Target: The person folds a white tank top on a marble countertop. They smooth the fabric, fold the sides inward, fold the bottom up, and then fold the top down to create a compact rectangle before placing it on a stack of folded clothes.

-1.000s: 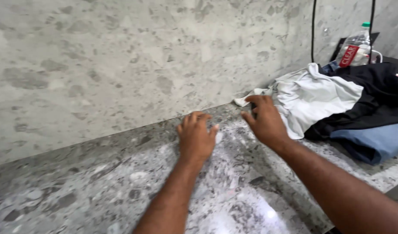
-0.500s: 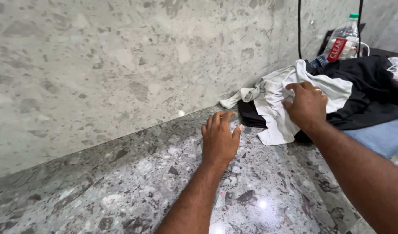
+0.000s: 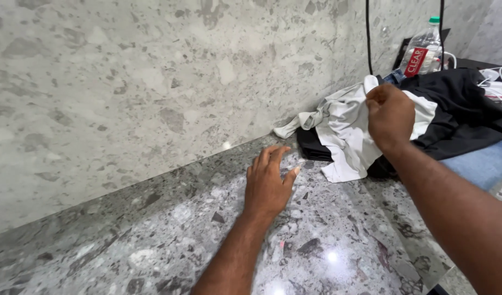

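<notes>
A crumpled white garment (image 3: pixel 344 123) lies on top of a clothes pile at the right of the grey speckled stone counter (image 3: pixel 169 240). My right hand (image 3: pixel 390 114) is closed on the white garment near its top edge. My left hand (image 3: pixel 267 183) rests flat on the counter with fingers spread, just left of the pile and holding nothing. A black garment (image 3: pixel 459 112) lies under and behind the white one, and a blue one (image 3: pixel 480 164) sits at the pile's right.
A stone wall (image 3: pixel 152 82) rises behind the counter. A clear plastic bottle (image 3: pixel 421 52) with a red label and green cap stands at the back right beside black cables (image 3: pixel 368 38) and white cords (image 3: pixel 500 82).
My right hand moved from the counter's back edge onto the white garment and closed on it, lifting slightly. My left hand stayed flat on the counter. The view shifted right.
</notes>
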